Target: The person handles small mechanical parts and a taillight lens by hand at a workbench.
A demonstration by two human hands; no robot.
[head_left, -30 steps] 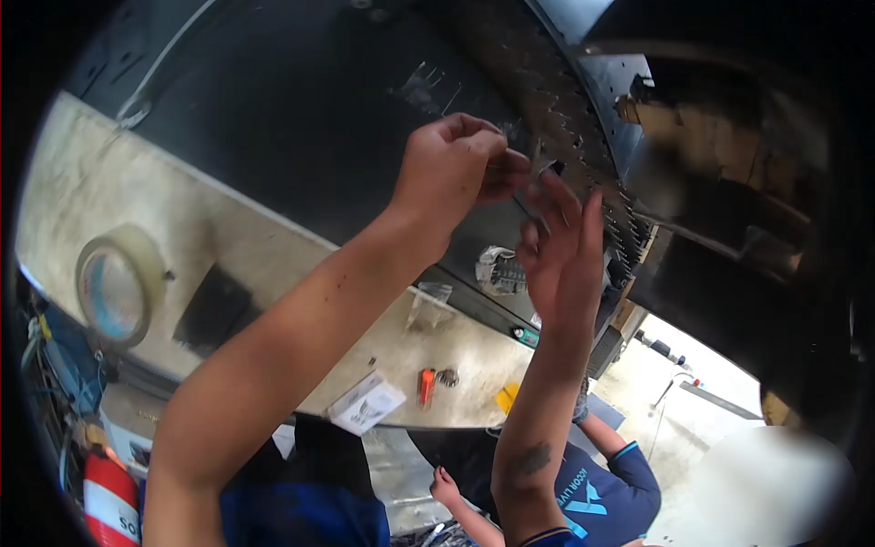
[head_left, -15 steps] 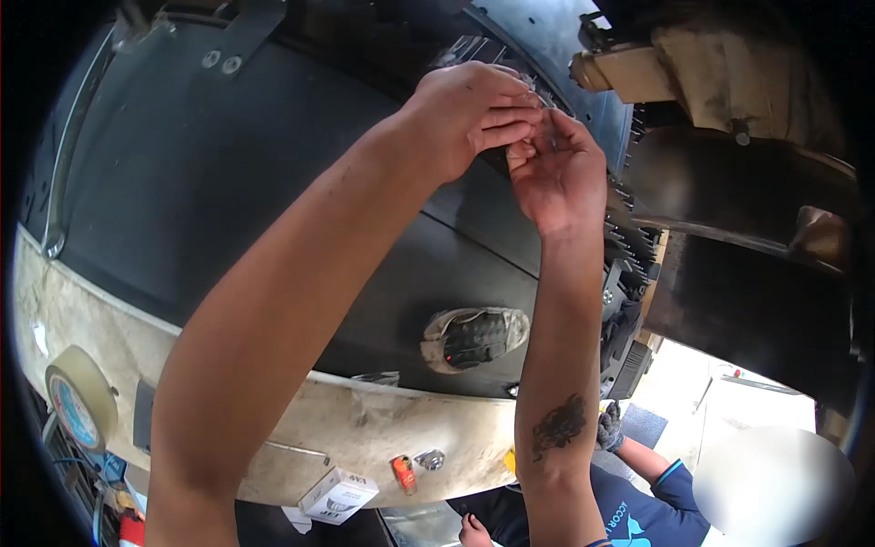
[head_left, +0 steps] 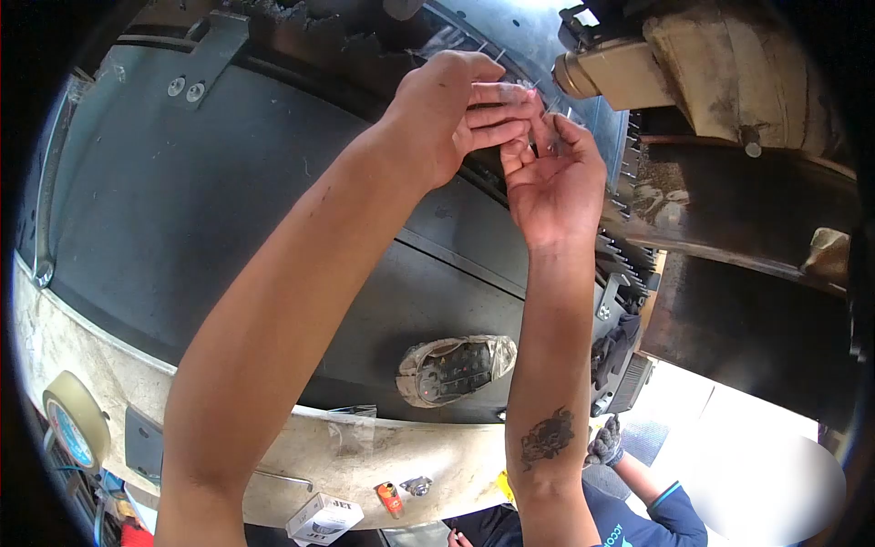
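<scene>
In the upper middle of the head view, my left hand (head_left: pixel 447 114) reaches across with its fingers bent toward my right hand. My right hand (head_left: pixel 558 182) is turned palm up, its fingers curled. The fingertips of both hands meet beside a row of thin metal pins at the edge of a bluish metal sheet (head_left: pixel 492 27). Whatever lies between the fingertips is too small or hidden to make out. Below the hands, a dark panel (head_left: pixel 228 182) spreads out. On it rests a dark push-button controller (head_left: pixel 456 369) in a worn clear plastic wrap, near my right forearm.
Along the pale ledge (head_left: pixel 437 451) are a tape roll (head_left: pixel 76 421), a white box (head_left: pixel 324 520), an orange lighter (head_left: pixel 389 499) and a small plastic bag (head_left: pixel 353 428). A beige machine part (head_left: pixel 702 77) juts in at upper right. Another person (head_left: pixel 638 501) with a gloved hand is at lower right.
The view has shifted, so the controller and ledge items sit lower and slightly left. Both hands remain together at the pins, with the left fingers slightly more spread.
</scene>
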